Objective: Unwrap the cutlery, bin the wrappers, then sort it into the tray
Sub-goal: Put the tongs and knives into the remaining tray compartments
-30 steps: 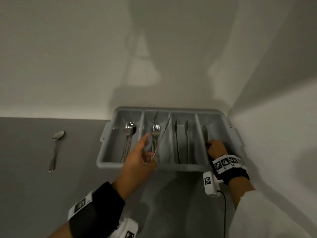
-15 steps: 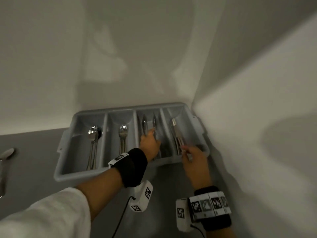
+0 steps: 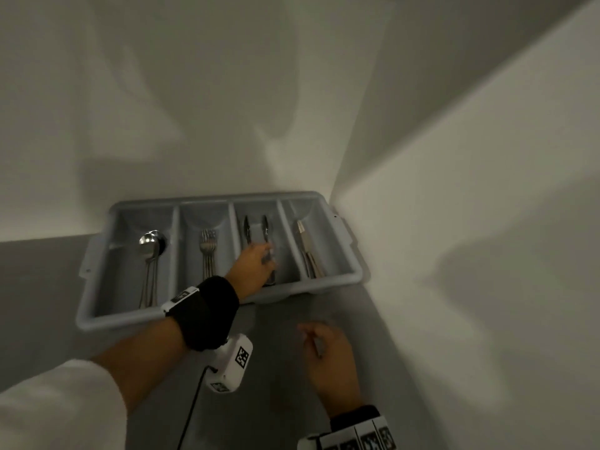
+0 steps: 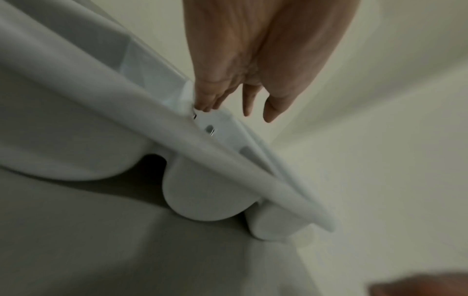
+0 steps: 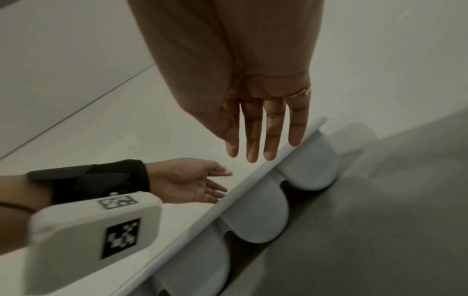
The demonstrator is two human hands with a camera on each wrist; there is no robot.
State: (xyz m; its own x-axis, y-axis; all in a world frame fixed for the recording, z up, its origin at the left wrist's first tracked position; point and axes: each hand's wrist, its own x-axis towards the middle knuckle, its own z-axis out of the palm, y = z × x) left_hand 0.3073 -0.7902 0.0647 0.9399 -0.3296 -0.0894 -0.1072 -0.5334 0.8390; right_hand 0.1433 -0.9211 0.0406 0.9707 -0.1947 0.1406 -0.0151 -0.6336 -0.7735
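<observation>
Cutlery: left hand [image 3: 256, 264] fingers [image 4: 205, 102] relaxed, reaching into the third compartment of the grey plastic four-slot tray [image 3: 352, 274], onto dark-ended pieces [image 3: 256, 230]; no clear grip. Right hand [image 3: 328, 352] fingers [image 5: 253, 136] straight, empty, above grey surface [image 3: 42, 287]. Steel spoons [image 3: 150, 246], forks [image 3: 207, 246], knives [image 3: 306, 251] sorted; no wrappers visible. Looks near-finished.

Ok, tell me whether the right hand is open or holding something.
Open: the right hand shows straight, spread fingers holding nothing, short of the tray.
</observation>
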